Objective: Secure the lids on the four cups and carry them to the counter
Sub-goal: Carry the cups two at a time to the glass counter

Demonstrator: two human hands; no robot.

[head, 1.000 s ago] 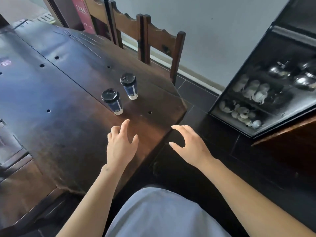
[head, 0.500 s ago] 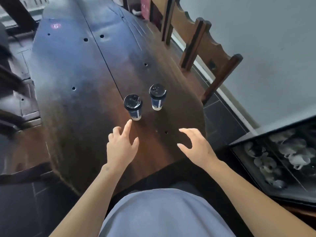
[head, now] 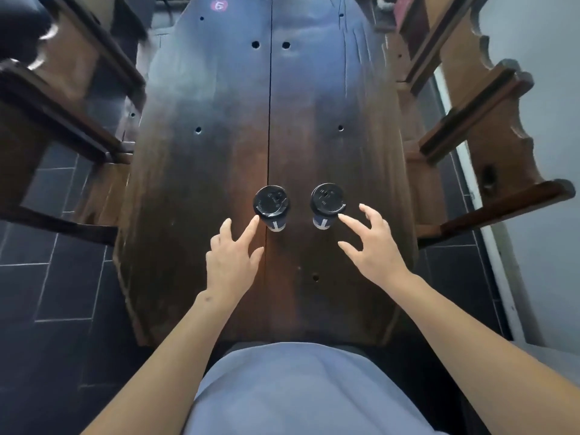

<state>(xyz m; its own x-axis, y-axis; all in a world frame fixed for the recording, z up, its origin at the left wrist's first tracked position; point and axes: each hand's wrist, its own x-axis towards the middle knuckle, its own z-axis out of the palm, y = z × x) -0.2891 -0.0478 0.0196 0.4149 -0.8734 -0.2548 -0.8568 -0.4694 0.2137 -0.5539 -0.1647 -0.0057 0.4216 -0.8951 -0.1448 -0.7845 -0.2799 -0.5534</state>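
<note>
Head view shows our left hand (head: 233,259) spread and empty, forefinger just short of the left cup (head: 271,206) ahead of it. Across a small gap, the right cup (head: 326,203) stands before our right hand (head: 375,246), fingers splayed too. Both black lids sit on; we judge the hands are reaching to lift one cup each off the desk (head: 314,120).

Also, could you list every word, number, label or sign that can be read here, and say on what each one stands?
"6": white digit on a round red sticker at the far end of the table.
Raised marks on the left cup lid: too small to read.
Raised marks on the right cup lid: too small to read.
White mark on each cup's blue side, left cup and right cup: only partly seen, not readable.
</note>
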